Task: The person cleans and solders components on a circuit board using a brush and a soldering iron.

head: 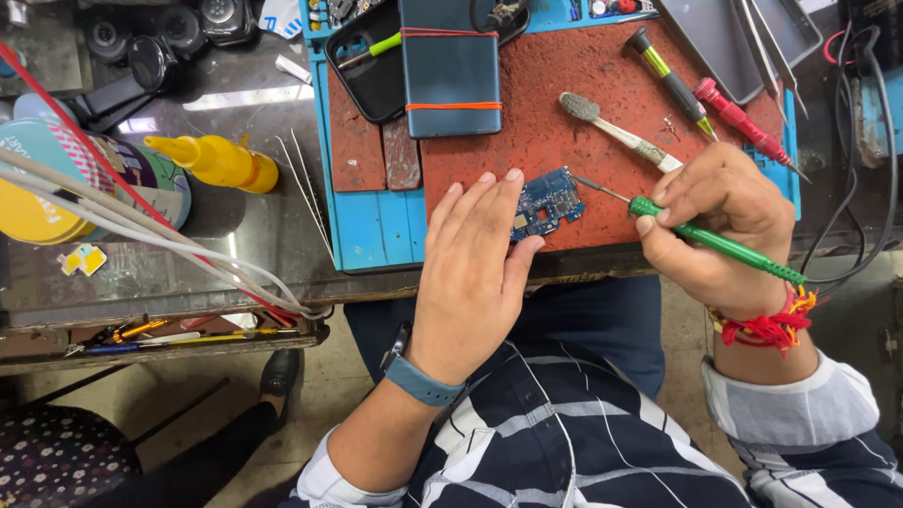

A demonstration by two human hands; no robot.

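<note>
A small blue circuit board [552,197] lies on a worn red mat [566,100] over a blue work mat [371,227]. My left hand [472,268] rests flat with fingers together, its thumb and fingertips against the board's left edge. My right hand [711,225] grips a green-handled screwdriver [731,246]; its thin metal tip touches the board's right corner. A blue band circles my left wrist, red threads my right.
A phone body with orange rubber bands [451,59], a black tray [373,66], a worn toothbrush [617,133], two more screwdrivers [711,100] and tweezers lie on the mat. A yellow squeeze bottle [218,160], tape rolls and cables sit at left; black cables hang at right.
</note>
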